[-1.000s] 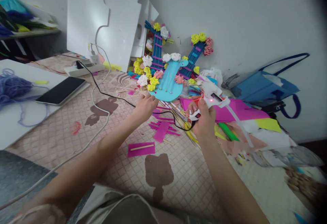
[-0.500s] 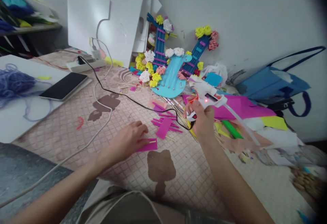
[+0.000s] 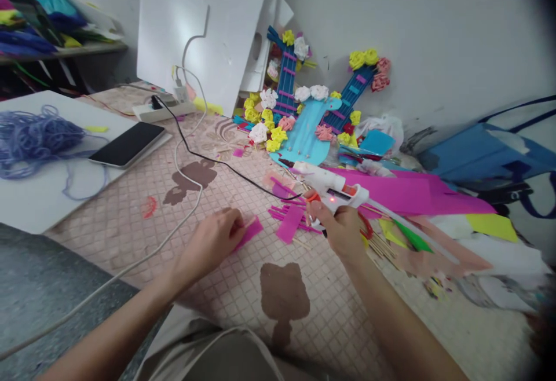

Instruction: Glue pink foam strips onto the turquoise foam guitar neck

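Observation:
In the head view my left hand is low over the table, its thumb and fingers closed on a small magenta paper strip. Part of the strip is hidden beneath the fingers. My right hand grips a white glue gun with a glowing red light, its nozzle pointing up and left. A clear glue stick sticks out of its back end. Between the hands lie another magenta paper piece and several thin magenta rolled sticks.
Behind stand a light-blue paper guitar shape and paper flowers. A phone and purple yarn lie on a white board at left. A black cord and a white cable cross the table. Magenta paper spreads right.
The glue gun has come down and tilted flatter, its nozzle swinging left. The strip under my left hand has turned to a slant. The whole view has shifted slightly.

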Available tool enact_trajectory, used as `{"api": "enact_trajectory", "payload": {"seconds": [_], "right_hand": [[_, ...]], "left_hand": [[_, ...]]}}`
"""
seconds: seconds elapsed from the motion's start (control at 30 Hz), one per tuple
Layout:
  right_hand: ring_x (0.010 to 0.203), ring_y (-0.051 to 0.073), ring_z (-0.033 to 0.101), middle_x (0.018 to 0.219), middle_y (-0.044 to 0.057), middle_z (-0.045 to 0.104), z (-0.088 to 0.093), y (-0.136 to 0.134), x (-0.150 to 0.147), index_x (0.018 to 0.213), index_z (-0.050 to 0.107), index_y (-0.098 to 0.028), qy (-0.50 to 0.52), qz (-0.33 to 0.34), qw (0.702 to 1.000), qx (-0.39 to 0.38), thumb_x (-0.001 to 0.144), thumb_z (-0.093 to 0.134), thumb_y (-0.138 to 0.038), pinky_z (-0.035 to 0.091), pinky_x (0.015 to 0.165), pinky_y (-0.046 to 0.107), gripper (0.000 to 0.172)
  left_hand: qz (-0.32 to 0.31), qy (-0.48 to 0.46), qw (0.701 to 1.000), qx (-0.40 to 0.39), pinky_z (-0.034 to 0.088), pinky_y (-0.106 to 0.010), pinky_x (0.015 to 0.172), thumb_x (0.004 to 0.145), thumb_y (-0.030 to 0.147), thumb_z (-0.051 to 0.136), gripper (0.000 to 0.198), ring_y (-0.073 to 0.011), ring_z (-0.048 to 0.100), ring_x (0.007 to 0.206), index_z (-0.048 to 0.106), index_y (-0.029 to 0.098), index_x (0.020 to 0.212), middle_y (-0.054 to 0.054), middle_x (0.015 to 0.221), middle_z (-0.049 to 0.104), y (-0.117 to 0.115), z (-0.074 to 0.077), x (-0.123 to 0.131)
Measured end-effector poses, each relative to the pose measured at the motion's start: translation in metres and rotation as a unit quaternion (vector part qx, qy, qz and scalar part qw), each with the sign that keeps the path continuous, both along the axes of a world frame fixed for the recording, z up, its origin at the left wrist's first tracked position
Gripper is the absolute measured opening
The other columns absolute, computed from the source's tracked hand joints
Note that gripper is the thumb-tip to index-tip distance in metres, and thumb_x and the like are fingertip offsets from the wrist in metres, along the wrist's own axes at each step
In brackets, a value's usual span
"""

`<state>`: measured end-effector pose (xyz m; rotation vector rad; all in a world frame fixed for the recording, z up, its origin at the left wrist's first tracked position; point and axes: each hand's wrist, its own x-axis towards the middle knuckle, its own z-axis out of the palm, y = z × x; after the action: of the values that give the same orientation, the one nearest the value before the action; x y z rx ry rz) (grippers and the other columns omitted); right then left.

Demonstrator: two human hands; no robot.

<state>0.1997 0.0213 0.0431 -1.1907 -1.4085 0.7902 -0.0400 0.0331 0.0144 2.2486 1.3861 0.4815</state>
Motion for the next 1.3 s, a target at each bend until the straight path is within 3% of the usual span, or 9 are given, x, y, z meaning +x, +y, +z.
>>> {"api": "enact_trajectory", "payload": {"seconds": [0.1,0.23,0.33,0.43,0.67,0.87,1.03,1.17,1.3], "right_hand": [[0.076,0.022,0.066,0.08,0.006,0.07,0.001,-0.001,-0.005,0.091,0.068,-0.018,-0.047,0.008,0.999,-0.008,0.078,0.064,-0.037,0.052,0.059,0.03,0.024],[0.074,0.021,0.067,0.084,0.005,0.072,-0.002,-0.002,-0.008,0.091,0.068,-0.019,-0.128,0.03,0.991,-0.016,0.078,0.064,-0.037,0.054,0.063,0.032,0.023],[0.075,0.022,0.067,0.08,0.003,0.073,-0.007,-0.005,-0.007,0.091,0.069,-0.02,-0.198,0.041,0.979,-0.033,0.078,0.064,-0.037,0.054,0.068,0.033,0.022],[0.078,0.023,0.068,0.085,0.003,0.074,-0.01,-0.009,-0.005,0.097,0.069,-0.02,-0.237,0.044,0.97,-0.037,0.079,0.062,-0.039,0.055,0.071,0.034,0.027],[0.077,0.021,0.068,0.084,0.001,0.074,-0.003,-0.018,-0.007,0.098,0.069,-0.022,-0.27,0.078,0.958,-0.047,0.081,0.061,-0.038,0.055,0.07,0.029,0.025],[0.066,0.021,0.066,0.072,0.001,0.072,-0.005,-0.02,-0.009,0.091,0.07,-0.021,-0.291,0.06,0.952,-0.071,0.08,0.061,-0.042,0.053,0.057,0.028,0.025],[0.067,0.02,0.066,0.073,0.001,0.071,-0.006,-0.024,-0.012,0.083,0.066,-0.022,-0.273,0.071,0.956,-0.075,0.079,0.062,-0.039,0.054,0.061,0.029,0.018],[0.07,0.021,0.066,0.076,0.002,0.07,-0.007,-0.026,-0.01,0.081,0.064,-0.022,-0.314,0.088,0.942,-0.082,0.08,0.06,-0.039,0.052,0.063,0.031,0.017],[0.07,0.02,0.063,0.077,0.003,0.068,-0.003,-0.031,-0.01,0.075,0.06,-0.021,-0.352,0.116,0.924,-0.096,0.083,0.057,-0.038,0.049,0.063,0.03,0.019]], "left_hand": [[0.046,-0.011,0.999,0.008,0.035,-0.025,0.056,0.084,0.022,0.049,0.013,-0.0138,0.053,0.06,0.056,0.017,0.074,-0.002,0.067,0.06,0.009,-0.001,-0.009],[0.059,-0.031,0.998,0.016,0.039,-0.025,0.059,0.084,0.026,0.053,0.011,-0.0148,0.055,0.065,0.057,0.016,0.088,-0.003,0.074,0.061,0.016,-0.001,-0.019],[0.039,-0.063,0.997,0.028,0.041,-0.026,0.064,0.084,0.024,0.054,0.01,-0.0141,0.054,0.07,0.058,0.016,0.089,-0.004,0.083,0.059,0.016,-0.001,-0.024],[-0.004,-0.066,0.998,0.009,0.039,-0.025,0.062,0.084,0.02,0.054,0.007,-0.0128,0.051,0.067,0.058,0.017,0.079,-0.002,0.078,0.057,0.014,-0.002,-0.027],[-0.026,-0.007,1.0,-0.001,0.035,-0.025,0.06,0.082,0.018,0.054,0.011,-0.0123,0.048,0.063,0.056,0.016,0.071,-0.001,0.07,0.056,0.009,-0.001,-0.025],[-0.024,0.055,0.998,-0.006,0.032,-0.024,0.053,0.083,0.018,0.048,0.02,-0.0104,0.046,0.055,0.053,0.016,0.064,-0.002,0.066,0.057,0.007,0.007,-0.024],[-0.025,0.045,0.999,-0.018,0.031,-0.024,0.05,0.085,0.024,0.05,0.023,-0.0106,0.047,0.052,0.053,0.017,0.063,0.0,0.059,0.056,0.005,0.007,-0.026],[-0.039,-0.026,0.999,-0.023,0.038,-0.024,0.056,0.087,0.022,0.051,0.015,-0.0118,0.052,0.059,0.059,0.017,0.075,-0.001,0.067,0.06,0.009,0.003,-0.033],[-0.099,-0.083,0.992,0.013,0.044,-0.027,0.073,0.089,0.018,0.05,0.015,-0.0141,0.055,0.08,0.065,0.018,0.087,-0.004,0.087,0.06,0.014,-0.002,-0.039]]}}
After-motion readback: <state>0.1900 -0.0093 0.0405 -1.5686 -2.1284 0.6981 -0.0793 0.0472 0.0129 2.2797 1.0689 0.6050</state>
